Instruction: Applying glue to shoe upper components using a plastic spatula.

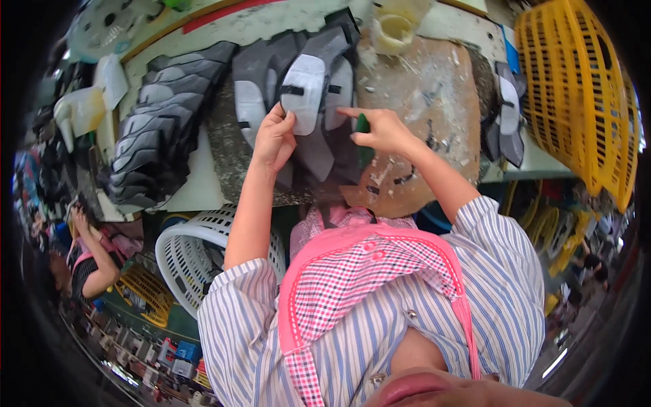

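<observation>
My left hand [274, 139] pinches the lower edge of a grey and black shoe-upper piece [305, 91], which has a pale panel and a small black tab. My right hand [381, 130] has its index finger stretched out, touching the pale panel of another such piece [339, 91] just to the right. A small green object [363, 123] shows between that hand's index finger and thumb; its full shape is hidden. More grey and black pieces [249, 102] lie just left of the held one.
A long overlapping row of grey pieces [166, 122] covers the bench's left. Right of my hands lies a stained brown board [434, 88], a glue cup [395, 32] at its far edge. A yellow basket [566, 88] stands far right; a white basket [193, 261] sits below the bench.
</observation>
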A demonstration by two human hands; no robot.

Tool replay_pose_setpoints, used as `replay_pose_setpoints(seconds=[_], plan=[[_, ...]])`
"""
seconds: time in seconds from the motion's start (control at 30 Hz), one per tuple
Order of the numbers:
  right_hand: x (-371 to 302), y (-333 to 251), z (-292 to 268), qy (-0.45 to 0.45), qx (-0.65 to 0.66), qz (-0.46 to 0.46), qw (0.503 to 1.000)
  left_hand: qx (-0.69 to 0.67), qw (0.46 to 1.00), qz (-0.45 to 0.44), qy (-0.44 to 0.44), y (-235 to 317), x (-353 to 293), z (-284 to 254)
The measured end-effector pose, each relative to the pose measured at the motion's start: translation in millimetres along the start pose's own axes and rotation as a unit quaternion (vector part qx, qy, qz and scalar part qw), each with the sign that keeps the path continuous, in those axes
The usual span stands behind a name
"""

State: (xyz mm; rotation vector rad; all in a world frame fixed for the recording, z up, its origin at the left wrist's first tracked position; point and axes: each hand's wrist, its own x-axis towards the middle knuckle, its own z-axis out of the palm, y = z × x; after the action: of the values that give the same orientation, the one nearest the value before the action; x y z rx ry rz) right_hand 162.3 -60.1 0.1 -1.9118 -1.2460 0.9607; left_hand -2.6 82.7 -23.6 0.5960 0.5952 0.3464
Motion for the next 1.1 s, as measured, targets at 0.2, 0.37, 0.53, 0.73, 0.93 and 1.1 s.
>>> replay_pose_setpoints(seconds=[0.2,0.37,0.53,0.73,0.93,1.1], plan=[[-1.4,8.5,-10.9,-0.049,-0.004,0.051,0.997,0.011,0.918,0.389,0.070,133.2,-29.7,23.6],[4.5,11.4,-26.5,-0.077,0.366,0.131,0.918,0.069,0.815,0.486,0.309,195.5,-22.6,-62.1],[38.4,32.8,-69.7,0.277,0.308,-0.022,0.910,0.220,0.750,0.317,0.538,173.3,14.3,-150.1],[71.2,82.7,-94.4,0.464,-0.091,-0.014,0.881,0.689,0.456,0.388,0.409,86.3,-4.2,-22.8],[60.3,62.0,-115.8,0.409,-0.006,-0.011,0.913,0.604,0.756,0.231,0.102,-47.1,-20.4,42.5],[30.4,96.5,-136.9,0.396,0.086,0.046,0.913,0.673,0.671,0.258,0.176,-59.2,2.4,55.9]])
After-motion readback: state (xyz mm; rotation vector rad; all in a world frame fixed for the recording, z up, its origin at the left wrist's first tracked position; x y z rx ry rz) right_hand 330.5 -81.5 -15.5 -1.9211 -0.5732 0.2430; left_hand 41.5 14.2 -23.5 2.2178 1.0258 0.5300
